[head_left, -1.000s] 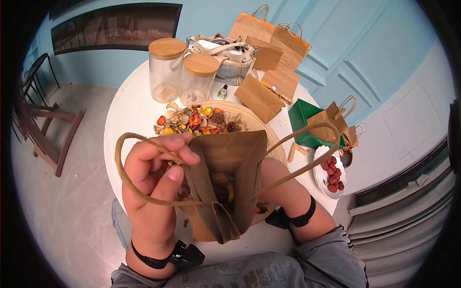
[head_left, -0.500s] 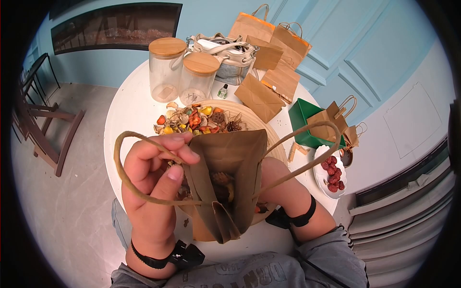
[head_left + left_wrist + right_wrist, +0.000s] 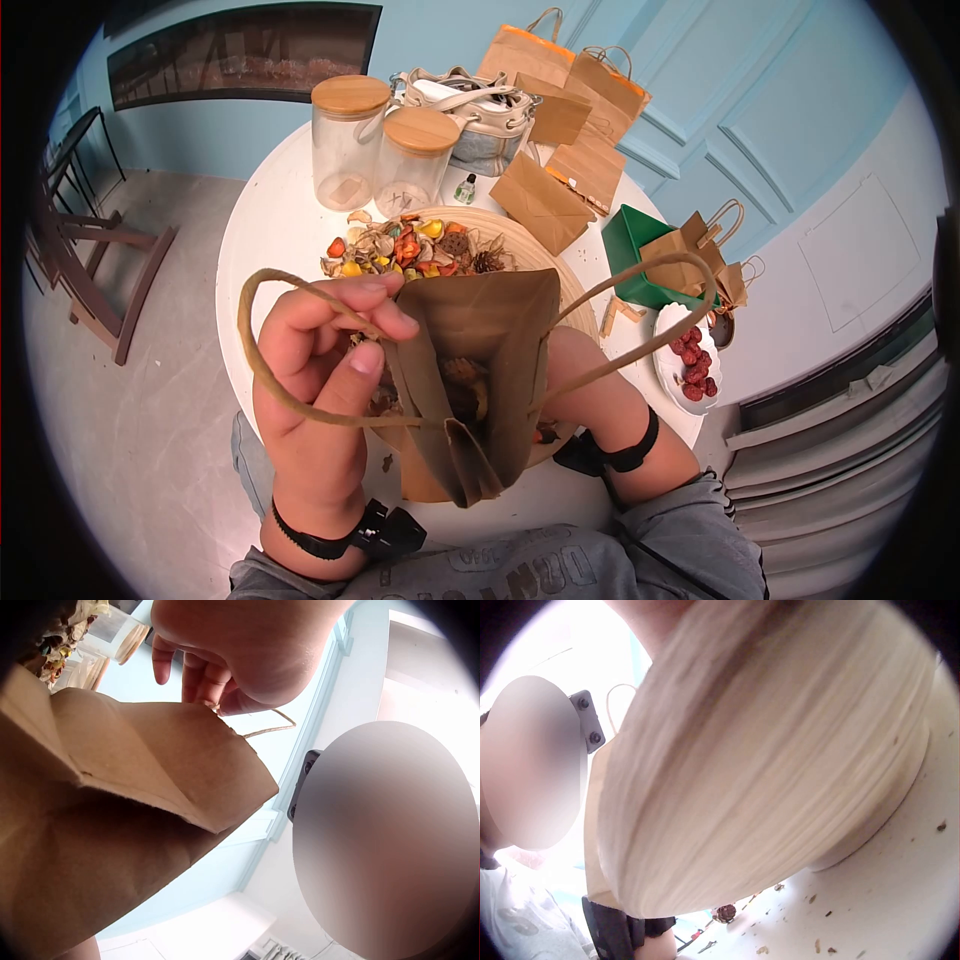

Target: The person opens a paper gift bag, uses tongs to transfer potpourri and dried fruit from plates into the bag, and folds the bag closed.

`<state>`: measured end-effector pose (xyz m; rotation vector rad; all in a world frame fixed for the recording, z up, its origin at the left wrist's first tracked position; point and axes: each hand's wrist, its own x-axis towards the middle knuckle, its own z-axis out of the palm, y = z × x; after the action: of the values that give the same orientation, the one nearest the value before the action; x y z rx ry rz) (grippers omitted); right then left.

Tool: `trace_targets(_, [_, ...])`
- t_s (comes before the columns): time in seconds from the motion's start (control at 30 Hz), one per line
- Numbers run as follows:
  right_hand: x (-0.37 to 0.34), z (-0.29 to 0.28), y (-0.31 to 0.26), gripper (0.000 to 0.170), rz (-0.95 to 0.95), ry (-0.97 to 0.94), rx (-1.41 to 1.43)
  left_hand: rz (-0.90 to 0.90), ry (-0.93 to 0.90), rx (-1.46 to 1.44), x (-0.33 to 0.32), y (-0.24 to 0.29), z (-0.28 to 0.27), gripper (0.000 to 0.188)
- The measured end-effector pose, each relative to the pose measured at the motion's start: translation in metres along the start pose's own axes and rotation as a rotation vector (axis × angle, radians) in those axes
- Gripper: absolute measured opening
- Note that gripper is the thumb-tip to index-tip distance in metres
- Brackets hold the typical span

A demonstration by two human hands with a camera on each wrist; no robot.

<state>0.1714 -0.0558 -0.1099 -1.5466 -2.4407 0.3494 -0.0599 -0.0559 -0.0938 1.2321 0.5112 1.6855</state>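
My left hand (image 3: 320, 360) pinches the left rim of an upright brown paper bag (image 3: 480, 310) between thumb and fingers; the left wrist view shows this hand (image 3: 240, 645) at the corner of the bag (image 3: 150, 750). The bag's mouth gapes, its two rope handles spread apart, and dried pieces (image 3: 465, 385) lie inside. Behind the bag's right side is my right hand (image 3: 580, 370), its fingers hidden. A pale round tray (image 3: 535, 235) holds dried flowers and pinecones (image 3: 405, 245). In the right wrist view the tray's underside (image 3: 757, 765) stands tilted, with part of the right hand (image 3: 656, 619) at its edge.
Two lidded glass jars (image 3: 345, 150), a handbag (image 3: 485, 135) and a small green bottle (image 3: 465, 188) stand at the back. Paper bags (image 3: 545, 205), a green box (image 3: 630, 245), wooden pieces (image 3: 620, 312) and a white dish (image 3: 668, 375) of red dates are on the right.
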Motion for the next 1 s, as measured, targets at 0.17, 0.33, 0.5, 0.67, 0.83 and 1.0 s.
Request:
trace_targets(0.17, [0.001,0.001,0.003,0.024,0.013,-0.025,0.014,0.002,0.006,-0.002,0.000,-0.001,-0.001,0.028])
trace_targets(0.33, [0.000,0.004,0.009,0.024,0.029,-0.041,0.025,0.035,-0.032,-0.076,0.000,-0.003,-0.003,0.027])
trace_targets(0.5, [0.000,0.009,0.014,0.026,0.045,-0.059,0.048,0.039,-0.039,-0.083,0.000,-0.003,-0.003,0.026])
trace_targets(0.67, [-0.001,0.012,0.017,0.027,0.055,-0.070,0.077,0.044,-0.048,-0.091,0.000,-0.004,-0.003,0.027])
trace_targets(0.83, [-0.001,0.014,0.019,0.028,0.035,-0.055,0.083,0.055,-0.033,-0.097,0.000,-0.005,-0.003,0.026])
trace_targets(1.0, [0.001,0.013,0.017,0.029,0.025,-0.045,0.109,0.057,-0.040,-0.097,0.000,-0.004,-0.003,0.027])
